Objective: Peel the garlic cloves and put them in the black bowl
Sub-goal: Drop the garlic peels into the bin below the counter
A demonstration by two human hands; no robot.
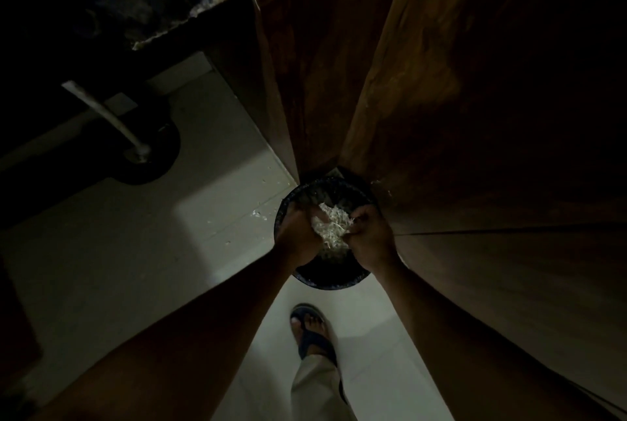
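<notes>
Both hands, left hand (298, 234) and right hand (368, 234), clutch a heap of papery garlic skins (330, 225) over the black bowl (325, 280) on the floor; no peeled cloves visible, progress unclear

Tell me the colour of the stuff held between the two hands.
White, papery garlic skins, seen from the head view.

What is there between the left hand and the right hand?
A pale clump of garlic skins lies between the left hand and right hand, over the black bowl, in the head view.
</notes>
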